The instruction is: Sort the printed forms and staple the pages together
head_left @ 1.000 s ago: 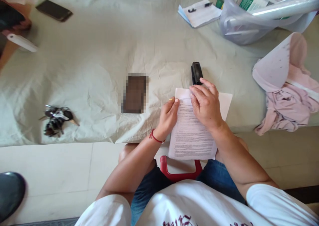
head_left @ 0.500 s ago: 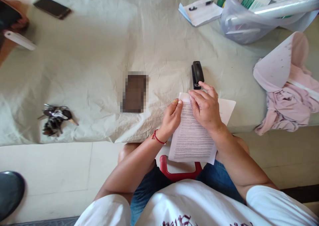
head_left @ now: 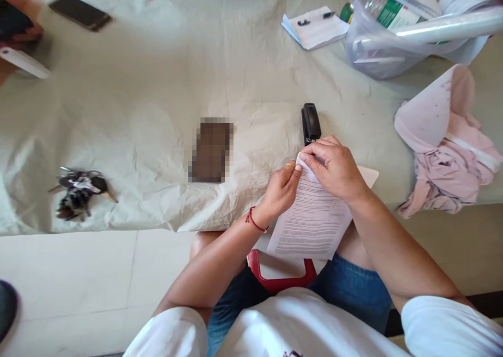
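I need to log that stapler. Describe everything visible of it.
The stapler is small, black and plastic-looking, closed, lying flat on the wrinkled pale cloth, long axis pointing away from the person. Its near end sits just beyond the right hand; whether they touch is unclear. The printed sheets lie just below it.

Stapler [head_left: 310, 123] just behind printed sheets [head_left: 310, 220]

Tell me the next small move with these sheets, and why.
Probably reach the right hand to the black stapler. Both hands pinch the printed sheets at their top corner, the left hand grips there too, and the stapler lies just beyond.
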Motion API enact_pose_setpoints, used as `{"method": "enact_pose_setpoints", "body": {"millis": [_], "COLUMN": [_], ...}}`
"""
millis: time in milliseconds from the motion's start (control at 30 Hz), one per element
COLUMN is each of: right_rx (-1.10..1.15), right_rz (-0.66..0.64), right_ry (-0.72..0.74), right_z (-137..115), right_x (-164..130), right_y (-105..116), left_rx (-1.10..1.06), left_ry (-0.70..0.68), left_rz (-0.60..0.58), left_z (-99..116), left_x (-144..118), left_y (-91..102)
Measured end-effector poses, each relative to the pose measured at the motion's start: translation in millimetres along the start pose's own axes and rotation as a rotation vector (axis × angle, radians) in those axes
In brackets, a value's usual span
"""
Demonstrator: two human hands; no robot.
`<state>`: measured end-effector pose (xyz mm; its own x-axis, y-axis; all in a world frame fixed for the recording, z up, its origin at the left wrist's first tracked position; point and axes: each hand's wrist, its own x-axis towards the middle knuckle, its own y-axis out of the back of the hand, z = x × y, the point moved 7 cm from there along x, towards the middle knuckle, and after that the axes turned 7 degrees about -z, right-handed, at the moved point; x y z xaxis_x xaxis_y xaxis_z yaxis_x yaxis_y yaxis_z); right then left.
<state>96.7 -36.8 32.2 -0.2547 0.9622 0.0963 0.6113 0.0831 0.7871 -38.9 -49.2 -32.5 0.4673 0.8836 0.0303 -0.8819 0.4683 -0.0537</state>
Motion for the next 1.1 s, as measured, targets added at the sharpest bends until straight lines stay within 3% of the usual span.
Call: {"method": "enact_pose_setpoints", "body": {"millis": [133, 333, 467, 567, 833, 1100], "right_rx": [-0.015, -0.060, -0.052, -0.073, -0.081, -0.087], "right_rz": [-0.050, -0.034, -0.059, -0.079, -0.137, -0.051], "right_ry": [-0.043, -0.089, -0.025, -0.060, -0.090, -0.184], "right_z": [6.4, 21.4, 29.9, 47.0, 78.2, 112.4], "right_x": [13.2, 26.0, 21.5, 13.0, 1.2, -13.6], "right_y": [4.8, -10.5, 13.9, 33.4, 22.1, 44.6], "left_rx": [-0.018, 0.022, 0.066, 0.084, 0.030, 0.072], "left_ry": [0.075, 0.202, 0.246, 0.296, 0.457, 0.473], "left_rz": [-0.015, 0.107, 0.153, 0.143, 0.135, 0.239], "left_z": [-3.6, -13.3, -12.1, -10.7, -11.9, 1.6], "left_x": [0.8, -2.9, -5.1, -5.0, -1.2, 7.3], "left_y": [-1.7, 9.2, 12.7, 12.9, 13.2, 19.8]}}
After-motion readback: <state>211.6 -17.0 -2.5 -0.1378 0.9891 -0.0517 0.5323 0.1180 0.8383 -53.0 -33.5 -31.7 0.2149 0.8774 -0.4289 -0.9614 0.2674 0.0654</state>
